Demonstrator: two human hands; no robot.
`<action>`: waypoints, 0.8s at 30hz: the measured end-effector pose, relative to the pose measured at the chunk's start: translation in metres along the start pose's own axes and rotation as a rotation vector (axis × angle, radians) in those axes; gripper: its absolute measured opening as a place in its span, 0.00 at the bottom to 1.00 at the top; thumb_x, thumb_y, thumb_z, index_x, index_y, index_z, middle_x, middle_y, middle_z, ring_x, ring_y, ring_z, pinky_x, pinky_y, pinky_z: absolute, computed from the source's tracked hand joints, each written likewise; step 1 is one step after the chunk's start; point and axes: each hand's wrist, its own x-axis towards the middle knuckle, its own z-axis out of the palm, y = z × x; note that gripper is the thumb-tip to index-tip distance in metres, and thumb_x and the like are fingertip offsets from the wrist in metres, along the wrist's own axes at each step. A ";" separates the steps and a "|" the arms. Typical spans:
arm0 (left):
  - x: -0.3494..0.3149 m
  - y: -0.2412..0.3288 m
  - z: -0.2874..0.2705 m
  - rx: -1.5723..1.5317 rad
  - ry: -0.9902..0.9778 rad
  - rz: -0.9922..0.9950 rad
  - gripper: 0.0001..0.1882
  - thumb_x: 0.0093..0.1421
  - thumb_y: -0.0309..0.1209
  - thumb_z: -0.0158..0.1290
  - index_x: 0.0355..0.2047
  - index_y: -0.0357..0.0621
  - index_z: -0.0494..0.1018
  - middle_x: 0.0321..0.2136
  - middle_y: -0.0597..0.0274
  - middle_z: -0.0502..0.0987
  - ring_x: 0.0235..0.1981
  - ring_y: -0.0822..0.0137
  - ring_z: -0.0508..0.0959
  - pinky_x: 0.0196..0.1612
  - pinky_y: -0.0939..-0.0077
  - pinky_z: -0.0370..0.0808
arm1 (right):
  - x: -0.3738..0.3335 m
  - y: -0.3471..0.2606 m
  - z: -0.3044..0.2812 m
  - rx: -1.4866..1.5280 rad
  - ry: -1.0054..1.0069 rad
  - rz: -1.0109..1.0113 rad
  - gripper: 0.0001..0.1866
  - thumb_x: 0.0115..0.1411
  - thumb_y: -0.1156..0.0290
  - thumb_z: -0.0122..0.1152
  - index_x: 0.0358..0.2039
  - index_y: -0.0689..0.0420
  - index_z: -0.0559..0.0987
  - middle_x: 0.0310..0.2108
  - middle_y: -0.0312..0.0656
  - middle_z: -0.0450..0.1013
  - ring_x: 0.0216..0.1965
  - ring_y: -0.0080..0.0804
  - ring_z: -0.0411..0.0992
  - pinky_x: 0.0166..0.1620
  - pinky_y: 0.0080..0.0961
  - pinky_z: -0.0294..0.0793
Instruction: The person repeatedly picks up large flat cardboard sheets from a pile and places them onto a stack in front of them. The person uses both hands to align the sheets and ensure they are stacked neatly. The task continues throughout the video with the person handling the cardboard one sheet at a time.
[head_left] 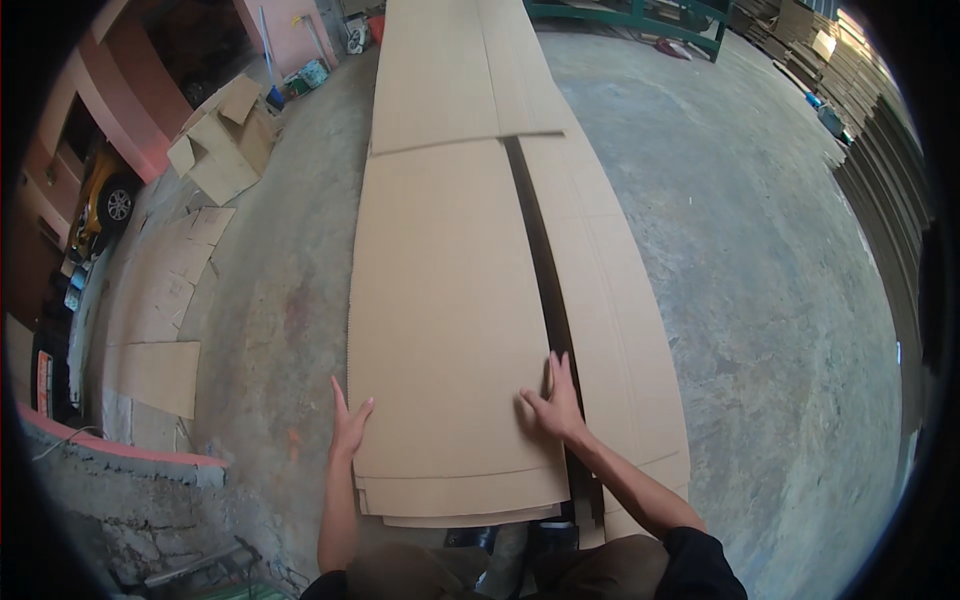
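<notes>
Concrete floor point(760, 290) spreads out on both sides of a long run of cardboard, leaving the sheets room to lie flat at full length. Stacked flat material point(885, 180) lines the right side, a green metal frame point(628, 18) stands at the far end, and on the left an open carton point(222, 150) and flattened cardboard point(165, 265) sit well apart from the work.

Nearest the person, a broad cardboard panel point(450, 300) lies lengthwise, its short end just in front of the knees, probably so that both long edges come within reach. Other layers peek out beneath that end, so it seems to top a pile. Beyond it lies a farther cardboard sheet point(430, 70); along its right runs a narrower cardboard strip point(625, 290), with a dark band point(540, 255) between, perhaps a gap that sets the two pieces apart.

Both hands flank the panel near its close end. At its left edge, the left hand point(347, 432) is open, fingers pointing forward and thumb toward the board, a pose that suits squaring or steadying an edge. Over the right edge, the right hand point(558, 405) is also open, fingers parted, its shadow falling on the cardboard. Neither grips anything; whether they press on the panel or barely clear it, I cannot tell.
</notes>
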 end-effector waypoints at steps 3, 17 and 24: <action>-0.006 0.069 0.011 0.375 0.196 0.182 0.58 0.65 0.38 0.66 0.83 0.49 0.38 0.82 0.43 0.46 0.82 0.46 0.45 0.81 0.48 0.47 | 0.030 -0.050 -0.041 0.061 0.225 -0.256 0.56 0.67 0.55 0.72 0.81 0.62 0.47 0.82 0.69 0.33 0.83 0.64 0.36 0.80 0.51 0.43; 0.046 0.104 0.127 0.971 -0.058 0.432 0.41 0.70 0.62 0.51 0.80 0.70 0.59 0.82 0.40 0.43 0.82 0.36 0.39 0.76 0.23 0.36 | 0.119 0.015 -0.058 -0.680 0.292 0.030 0.55 0.68 0.29 0.50 0.81 0.57 0.53 0.82 0.67 0.39 0.83 0.65 0.33 0.76 0.76 0.30; 0.028 0.109 0.133 0.945 -0.108 0.368 0.41 0.70 0.64 0.51 0.80 0.73 0.58 0.83 0.43 0.40 0.82 0.36 0.37 0.77 0.23 0.34 | 0.119 0.022 -0.067 -0.651 0.314 -0.008 0.54 0.68 0.30 0.53 0.81 0.54 0.55 0.82 0.65 0.41 0.83 0.64 0.36 0.77 0.75 0.30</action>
